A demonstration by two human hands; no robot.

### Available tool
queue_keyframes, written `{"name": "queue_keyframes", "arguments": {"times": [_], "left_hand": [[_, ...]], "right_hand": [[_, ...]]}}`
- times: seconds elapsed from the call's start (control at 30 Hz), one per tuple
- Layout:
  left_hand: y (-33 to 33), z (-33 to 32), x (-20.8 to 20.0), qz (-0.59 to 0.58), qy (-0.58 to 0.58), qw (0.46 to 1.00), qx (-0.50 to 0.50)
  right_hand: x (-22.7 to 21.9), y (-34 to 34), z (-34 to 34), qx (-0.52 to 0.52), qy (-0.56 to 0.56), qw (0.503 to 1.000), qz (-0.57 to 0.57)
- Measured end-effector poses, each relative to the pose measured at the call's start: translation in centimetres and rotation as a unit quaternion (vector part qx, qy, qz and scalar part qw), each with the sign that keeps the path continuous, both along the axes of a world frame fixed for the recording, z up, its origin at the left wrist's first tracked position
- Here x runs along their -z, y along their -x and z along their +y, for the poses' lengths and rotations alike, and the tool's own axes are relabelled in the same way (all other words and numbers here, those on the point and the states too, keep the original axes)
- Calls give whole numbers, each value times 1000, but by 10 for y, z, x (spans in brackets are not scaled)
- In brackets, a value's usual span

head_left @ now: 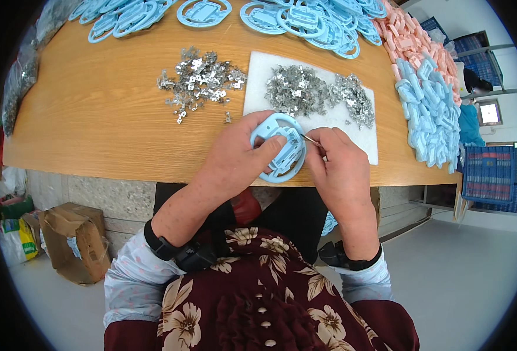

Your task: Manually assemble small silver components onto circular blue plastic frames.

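Note:
My left hand is closed round a light-blue plastic ring-shaped part, its thumb pressed on the rectangular frame in the ring's middle. The part is tilted above the table's near edge. My right hand pinches a thin metal tool that looks like tweezers, its tip at the ring's right rim. Just beyond lies a white foam sheet bearing two heaps of small metal pieces, a larger heap and a smaller heap. Left of the sheet, more metal clips lie loose on the wood.
Blue ring parts pile up along the wooden table's far side, one ring apart. At the right are heaps of small blue parts and pink parts. Plastic bags stand at the left edge; a cardboard box is on the floor.

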State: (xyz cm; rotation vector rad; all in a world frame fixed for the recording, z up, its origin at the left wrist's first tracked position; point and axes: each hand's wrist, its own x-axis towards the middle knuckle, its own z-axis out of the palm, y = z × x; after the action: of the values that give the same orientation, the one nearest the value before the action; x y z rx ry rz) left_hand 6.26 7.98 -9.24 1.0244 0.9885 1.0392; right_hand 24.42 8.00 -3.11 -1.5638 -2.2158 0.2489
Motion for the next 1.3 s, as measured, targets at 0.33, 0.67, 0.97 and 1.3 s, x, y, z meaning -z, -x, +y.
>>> {"name": "queue_keyframes", "arguments": {"times": [0.33, 0.67, 0.97, 1.3], "left_hand": [[7, 2, -3, -95, 64, 993, 16], [10, -5, -31, 172, -164, 970, 45], [11, -5, -39, 289, -246, 919, 110], [29, -31, -22, -114, 45, 975, 185]], "right_hand": [[35, -13, 0, 44, 84, 936, 338], [21, -26, -8, 13, 436, 731, 526], [10, -25, -15, 23, 438, 734, 518], [16, -4, -21, -128, 119, 940, 294]]}}
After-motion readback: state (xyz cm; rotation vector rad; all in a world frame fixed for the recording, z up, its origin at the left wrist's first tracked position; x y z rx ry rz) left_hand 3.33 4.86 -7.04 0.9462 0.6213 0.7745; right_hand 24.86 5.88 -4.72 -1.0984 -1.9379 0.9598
